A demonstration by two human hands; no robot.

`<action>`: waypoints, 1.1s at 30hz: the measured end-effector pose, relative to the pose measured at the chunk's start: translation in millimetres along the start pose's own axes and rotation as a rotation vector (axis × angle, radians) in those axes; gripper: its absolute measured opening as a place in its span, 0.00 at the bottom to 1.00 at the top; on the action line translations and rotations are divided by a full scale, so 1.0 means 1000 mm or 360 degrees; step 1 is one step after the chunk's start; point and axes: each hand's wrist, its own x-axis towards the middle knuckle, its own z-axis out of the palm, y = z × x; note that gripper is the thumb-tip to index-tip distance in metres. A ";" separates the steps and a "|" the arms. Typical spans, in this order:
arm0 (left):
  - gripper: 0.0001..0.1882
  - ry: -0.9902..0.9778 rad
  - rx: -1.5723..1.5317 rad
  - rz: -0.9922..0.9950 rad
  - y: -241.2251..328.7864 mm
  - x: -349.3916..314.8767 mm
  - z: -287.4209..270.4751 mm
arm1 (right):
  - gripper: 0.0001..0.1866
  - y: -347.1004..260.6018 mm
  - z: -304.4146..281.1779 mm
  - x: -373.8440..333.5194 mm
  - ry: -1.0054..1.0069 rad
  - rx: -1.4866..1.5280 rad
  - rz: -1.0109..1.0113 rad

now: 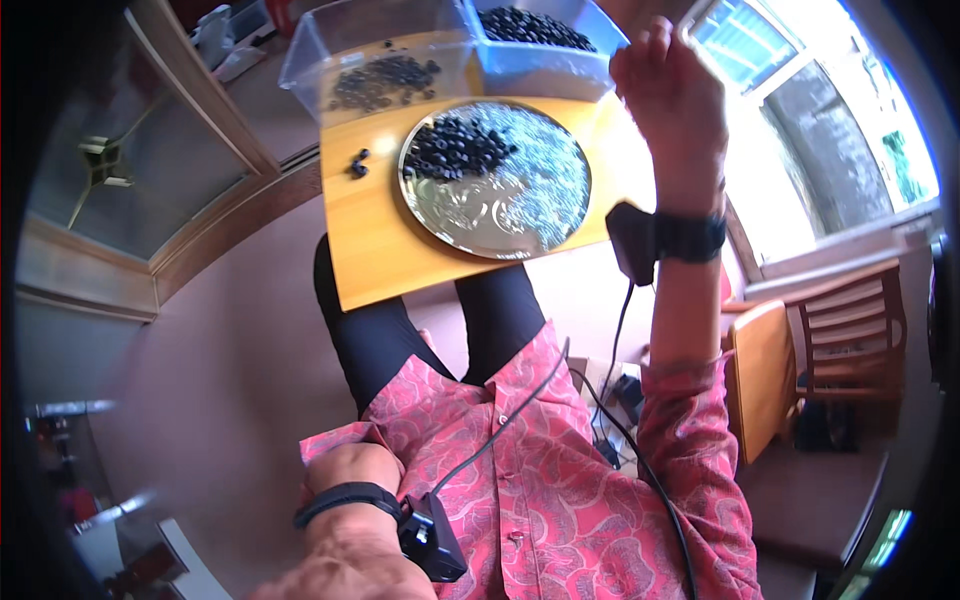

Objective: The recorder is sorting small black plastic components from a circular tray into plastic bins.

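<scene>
My right hand [678, 95] is raised beside the right edge of the small wooden table, next to a blue plastic bin [545, 72]. Its fingers look curled in, and whatever they hold, if anything, is hidden. Close to the lower edge of the picture, my left hand [345, 575] is lifted toward the camera, its fingers cut off from view. On the table a round shiny metal tray [445, 218] carries a pile of black beads [460, 148] at its left and a spread of small clear, pale blue beads [545, 180] at its right.
More black beads [535, 28] fill part of the blue bin. A clear plastic bin [400, 30] with scattered black beads stands at the table's far left. A few loose beads [359, 164] lie on the tabletop [370, 265]. Cables hang from both wrist straps. A wooden chair [850, 330] stands at right.
</scene>
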 end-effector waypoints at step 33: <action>0.15 0.1879 0.1303 -0.0446 0.018 -0.109 -0.252 | 0.29 0.198 -0.058 -0.074 -0.0820 -0.3139 -0.0259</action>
